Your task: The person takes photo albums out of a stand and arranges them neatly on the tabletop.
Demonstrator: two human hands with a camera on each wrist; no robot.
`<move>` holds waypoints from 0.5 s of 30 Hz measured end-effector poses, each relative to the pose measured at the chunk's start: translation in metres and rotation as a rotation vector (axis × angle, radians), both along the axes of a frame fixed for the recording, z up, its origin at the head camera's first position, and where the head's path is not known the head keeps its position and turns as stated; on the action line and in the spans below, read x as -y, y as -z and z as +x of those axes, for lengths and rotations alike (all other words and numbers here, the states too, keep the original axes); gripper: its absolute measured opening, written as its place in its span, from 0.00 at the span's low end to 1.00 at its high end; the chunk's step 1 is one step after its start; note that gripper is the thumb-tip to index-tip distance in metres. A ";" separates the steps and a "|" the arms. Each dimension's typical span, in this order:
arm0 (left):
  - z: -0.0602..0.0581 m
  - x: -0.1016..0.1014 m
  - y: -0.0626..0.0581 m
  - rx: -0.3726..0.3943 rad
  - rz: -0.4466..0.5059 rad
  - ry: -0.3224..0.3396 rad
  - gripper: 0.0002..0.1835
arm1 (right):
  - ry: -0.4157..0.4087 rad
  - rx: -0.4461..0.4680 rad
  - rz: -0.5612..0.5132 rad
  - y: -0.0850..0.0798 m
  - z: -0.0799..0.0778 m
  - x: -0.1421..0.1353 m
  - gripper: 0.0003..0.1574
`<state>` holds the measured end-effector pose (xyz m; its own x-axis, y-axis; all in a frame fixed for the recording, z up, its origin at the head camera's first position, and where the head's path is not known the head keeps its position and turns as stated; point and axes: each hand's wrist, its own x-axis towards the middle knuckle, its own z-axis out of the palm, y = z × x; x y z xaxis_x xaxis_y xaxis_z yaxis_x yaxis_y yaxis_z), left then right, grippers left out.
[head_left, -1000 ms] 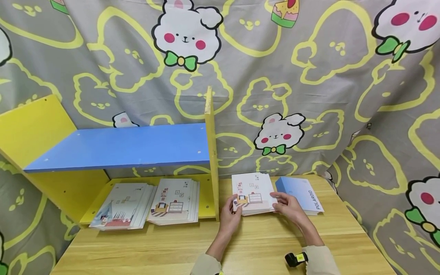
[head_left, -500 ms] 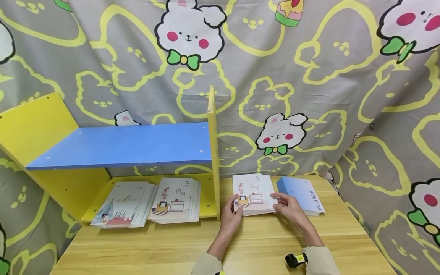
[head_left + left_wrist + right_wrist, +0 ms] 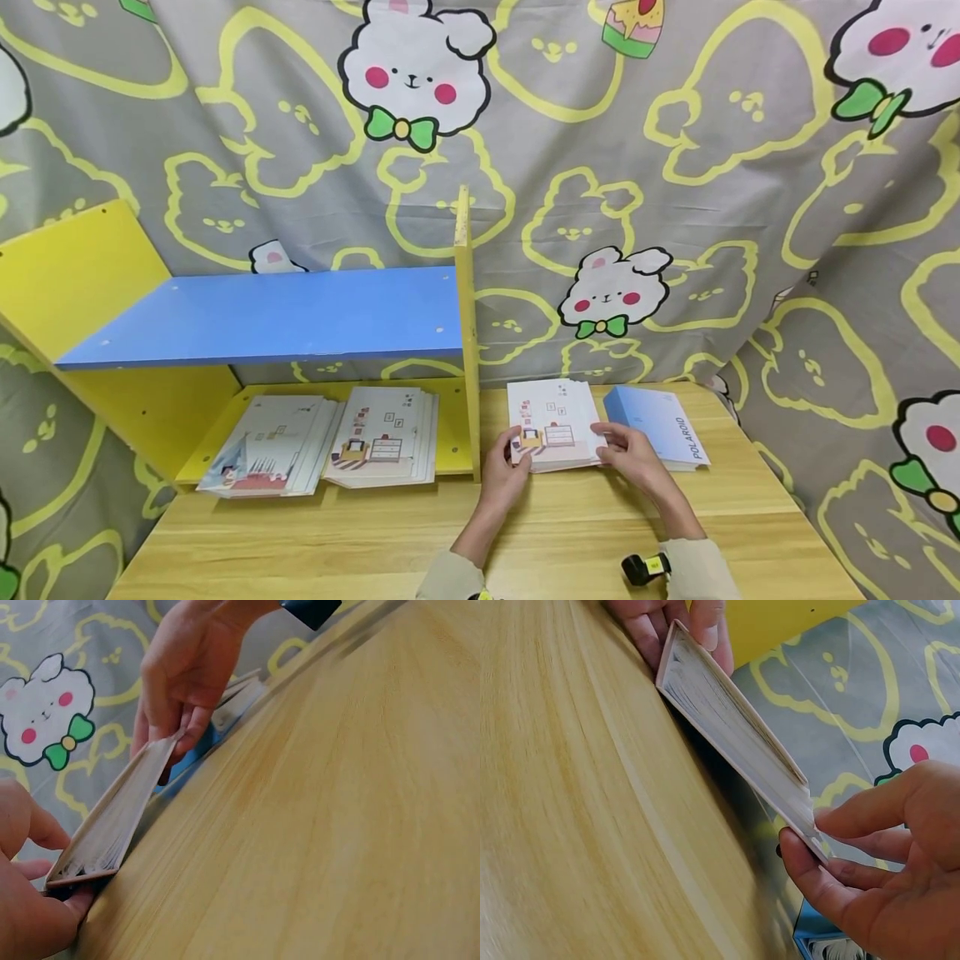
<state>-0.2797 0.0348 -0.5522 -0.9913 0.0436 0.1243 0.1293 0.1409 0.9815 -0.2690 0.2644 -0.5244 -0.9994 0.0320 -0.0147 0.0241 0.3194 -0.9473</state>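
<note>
Our grip takes both hands, clamped on the white book (image 3: 551,414) — the left hand (image 3: 504,473) holds its spine edge, the right hand (image 3: 634,456) pinches the opposite edge — and we judge its long axis to run away from us, towards the curtain (image 3: 705,317). We have the book low over the table (image 3: 375,542), touching or not we cannot tell, between the yellow upright (image 3: 466,358), nearer our left hand, and the blue book (image 3: 660,417), just beyond our right.
</note>
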 end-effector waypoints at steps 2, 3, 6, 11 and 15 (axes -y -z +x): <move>0.000 0.000 0.000 -0.010 -0.007 0.001 0.28 | 0.005 0.003 0.008 -0.001 0.000 0.001 0.27; -0.001 0.000 0.000 -0.013 -0.010 0.001 0.28 | 0.007 0.004 0.015 -0.001 0.000 0.001 0.27; -0.001 0.000 0.000 -0.016 -0.020 -0.001 0.28 | 0.009 0.002 0.037 -0.001 0.000 0.002 0.28; -0.001 0.001 -0.001 -0.025 -0.029 -0.004 0.28 | 0.032 0.008 0.074 0.000 0.000 0.002 0.28; 0.000 0.001 -0.001 -0.025 -0.030 -0.006 0.28 | 0.032 0.006 0.125 0.000 0.000 0.003 0.28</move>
<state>-0.2801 0.0337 -0.5508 -0.9881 0.0420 0.1478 0.1529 0.1715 0.9732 -0.2691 0.2609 -0.5244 -0.9977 0.0658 -0.0143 0.0415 0.4339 -0.9000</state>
